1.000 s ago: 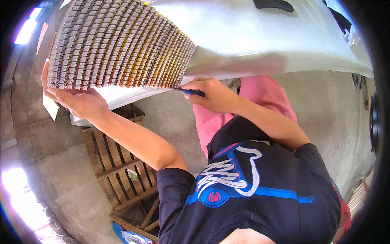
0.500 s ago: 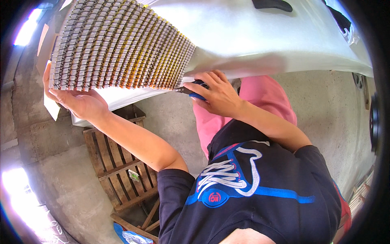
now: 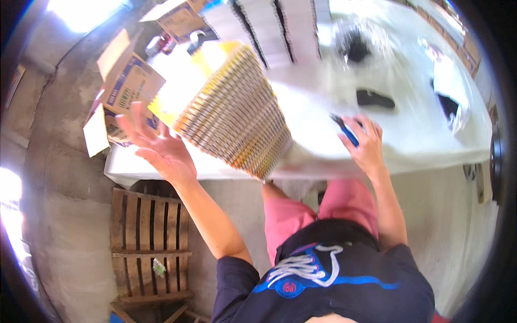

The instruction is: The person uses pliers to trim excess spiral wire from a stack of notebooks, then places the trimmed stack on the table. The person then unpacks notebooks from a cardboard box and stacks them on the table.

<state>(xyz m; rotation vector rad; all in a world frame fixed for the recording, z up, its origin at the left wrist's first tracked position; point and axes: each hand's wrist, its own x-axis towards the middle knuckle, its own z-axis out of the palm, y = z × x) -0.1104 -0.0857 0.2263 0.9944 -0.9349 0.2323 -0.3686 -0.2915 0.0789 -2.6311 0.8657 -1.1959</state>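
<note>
A grey concrete floor (image 3: 431, 215) extends beneath the table (image 3: 420, 129), whose glossy white cover lies under the stack of coil-bound books (image 3: 237, 116) and runs well out to its right. Below and left of the stack shows a slatted wooden frame (image 3: 134, 253), while an opened cardboard box (image 3: 134, 86) is near its left side. The left hand (image 3: 167, 153), fingers spread, is just left of the stack, and the right hand (image 3: 369, 145), well to the stack's right, curls around blue-handled pliers (image 3: 347, 132).
</note>
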